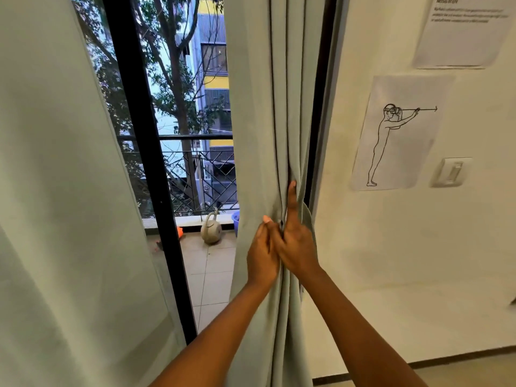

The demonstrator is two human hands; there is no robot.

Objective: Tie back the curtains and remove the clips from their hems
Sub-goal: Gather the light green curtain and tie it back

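At the window, right side: gathered pale green curtain (262, 121) hangs bunched against the black door frame (318, 107). A second curtain panel (55, 191) of the same cloth fills the left of the view, not yet tied. White wall (391, 247) to the right carries a line drawing (396, 132) of a standing figure with arms out and an arrow, a printed notice (463, 29) and a light switch (451, 172).

Both hands meet on the bunched folds at mid height. Left hand (262, 252) is curled round the front of the bundle, thumb tip up. Right hand (296, 241) grips from the wall side, thumb straight up along a fold, fingers hidden behind the cloth. A band of matching fabric, probably the tie-back (307, 216), loops round the bundle just beside the right hand. A small dark item sits between the hands; cannot tell what it is.

No clips visible; hems are out of view below.

Risks, as judged: folds may slip from the grip and fan out if either hand lets go before the band is fastened; a hard pull could strain the fittings above.

Writing: notice text is too blurred to read. No brands seen.
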